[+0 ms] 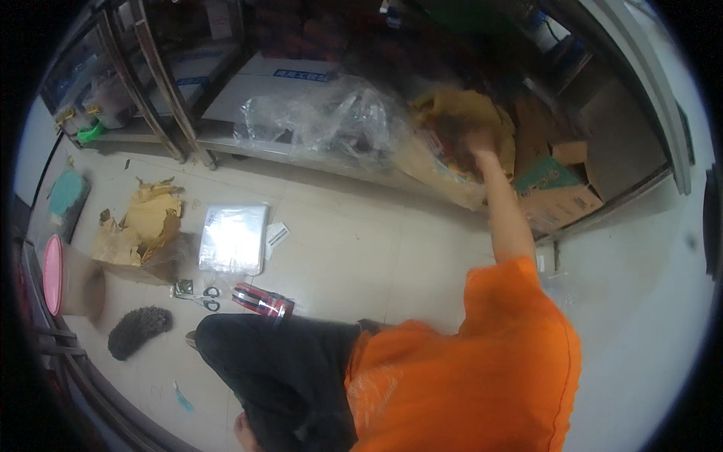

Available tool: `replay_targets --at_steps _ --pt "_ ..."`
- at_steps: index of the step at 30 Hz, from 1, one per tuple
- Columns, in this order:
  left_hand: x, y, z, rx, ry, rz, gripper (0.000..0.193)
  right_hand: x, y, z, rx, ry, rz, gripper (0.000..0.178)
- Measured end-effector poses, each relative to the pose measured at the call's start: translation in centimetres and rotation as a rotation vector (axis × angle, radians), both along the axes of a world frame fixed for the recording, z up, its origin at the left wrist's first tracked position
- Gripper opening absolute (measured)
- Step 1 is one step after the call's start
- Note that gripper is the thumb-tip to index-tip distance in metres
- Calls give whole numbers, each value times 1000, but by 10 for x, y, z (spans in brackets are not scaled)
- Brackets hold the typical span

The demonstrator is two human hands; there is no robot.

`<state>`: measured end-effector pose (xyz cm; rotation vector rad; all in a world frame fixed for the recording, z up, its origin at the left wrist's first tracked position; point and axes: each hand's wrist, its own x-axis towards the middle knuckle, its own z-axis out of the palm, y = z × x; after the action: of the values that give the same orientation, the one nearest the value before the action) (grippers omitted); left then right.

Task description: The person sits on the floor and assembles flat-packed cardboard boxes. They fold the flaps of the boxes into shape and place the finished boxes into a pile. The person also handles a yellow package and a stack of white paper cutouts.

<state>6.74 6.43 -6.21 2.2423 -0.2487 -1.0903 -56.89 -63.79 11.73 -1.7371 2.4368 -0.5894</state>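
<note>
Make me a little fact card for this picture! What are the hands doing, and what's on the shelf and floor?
Right hand: at the mouth of a yellow bag; blurred, so its grip is unclear
Left hand: can't tell; skin by the trousers may be a hand or foot
Shelf: crumpled clear plastic
Right of the bag: cardboard box
Floor: silver pack, torn brown paper, scissors, grey fluffy thing, pink-rimmed tub
Shirt: orange

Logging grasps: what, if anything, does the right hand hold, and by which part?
Cannot be told: the right hand is blurred at the open brown bag.
</note>
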Motion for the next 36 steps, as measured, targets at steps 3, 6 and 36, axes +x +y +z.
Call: replay_targets --at_steps 3,6,36 --pt "1 24 21 25 -53 99 35 137 42 90 -591 -753 120 52" --pt "-1 27 19 30 -34 108 36 178 80 174 -653 -1363 72 35" --pt "-6 37 28 -78 -62 65 34 81 66 -10 395 165 42 52"
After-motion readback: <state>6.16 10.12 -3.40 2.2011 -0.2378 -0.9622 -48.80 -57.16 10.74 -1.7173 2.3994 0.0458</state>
